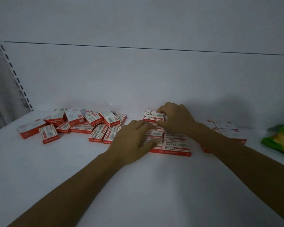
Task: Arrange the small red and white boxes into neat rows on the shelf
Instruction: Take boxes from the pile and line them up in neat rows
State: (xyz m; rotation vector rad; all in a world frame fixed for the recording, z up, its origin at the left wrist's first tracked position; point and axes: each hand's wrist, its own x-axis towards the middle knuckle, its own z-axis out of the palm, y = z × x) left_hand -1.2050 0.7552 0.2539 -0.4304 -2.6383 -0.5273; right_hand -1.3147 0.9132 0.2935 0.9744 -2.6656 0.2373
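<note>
Small red and white boxes lie on a white shelf [138, 185]. A loose pile of several boxes [82, 123] sits at the left, some tilted on others. In the middle, a tidy block of boxes [175, 144] lies flat in rows. My right hand [175, 118] grips one box [152, 115] at the back of that block, fingers curled over its right end. My left hand [134, 136] rests flat with straight fingers on the block's left boxes, hiding them. Another neat group of boxes [226, 130] lies to the right, partly behind my right forearm.
The shelf's white back wall [138, 79] rises just behind the boxes. A slotted upright [11, 66] stands at the far left. A green and yellow packet [280, 140] lies at the right edge.
</note>
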